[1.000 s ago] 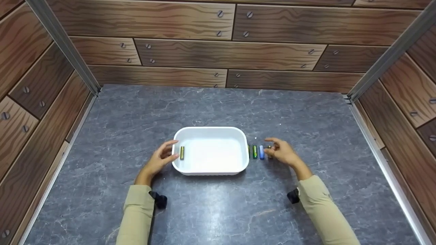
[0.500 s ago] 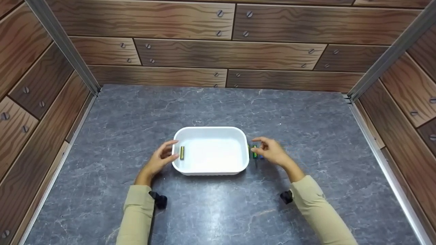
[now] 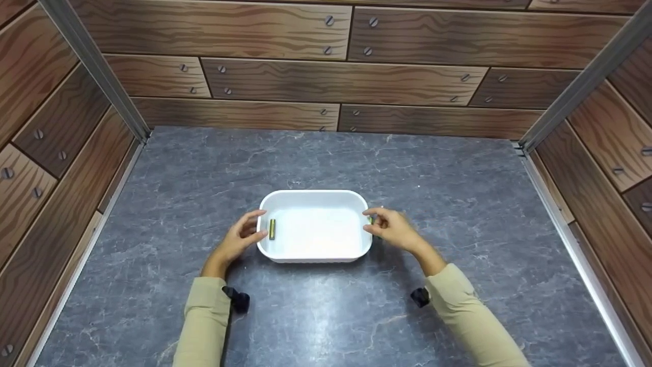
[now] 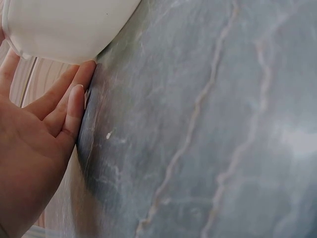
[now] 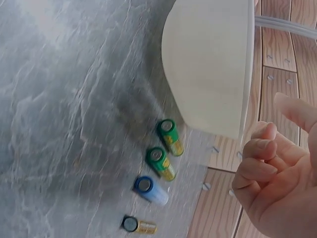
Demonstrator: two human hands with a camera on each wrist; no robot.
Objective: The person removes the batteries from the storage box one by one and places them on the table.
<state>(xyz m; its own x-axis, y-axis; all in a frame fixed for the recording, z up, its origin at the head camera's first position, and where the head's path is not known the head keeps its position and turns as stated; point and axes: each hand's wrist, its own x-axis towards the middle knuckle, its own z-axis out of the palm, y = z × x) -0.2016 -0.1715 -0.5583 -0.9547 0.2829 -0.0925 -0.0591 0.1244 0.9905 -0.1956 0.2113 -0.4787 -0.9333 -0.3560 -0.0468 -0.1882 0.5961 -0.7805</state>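
A white tub (image 3: 316, 255) stands on the dark marbled tabletop, with a gold battery (image 3: 272, 229) inside it near the left wall. My left hand (image 3: 239, 235) is at the tub's left end, thumb and forefinger by the rim; straight fingers reach along its outside in the left wrist view. At the right end hovers my right hand (image 3: 395, 230), holding nothing, its fingers loosely bent. Below it in the right wrist view is a row of batteries: a green one (image 5: 171, 138) beside the tub, another green one (image 5: 161, 163), a blue one (image 5: 151, 190) and a gold-and-black one (image 5: 138, 225).
Wood-print walls (image 3: 285, 79) enclose the tabletop (image 3: 326, 163) at the back and both sides. Metal posts (image 3: 97, 71) stand at the back corners. A black wrist camera (image 3: 239, 300) is strapped to each forearm.
My right hand has moved left, from over the gold-and-black battery past the blue one to the tub's right rim. The left hand, the tub and the battery in it have stayed still.
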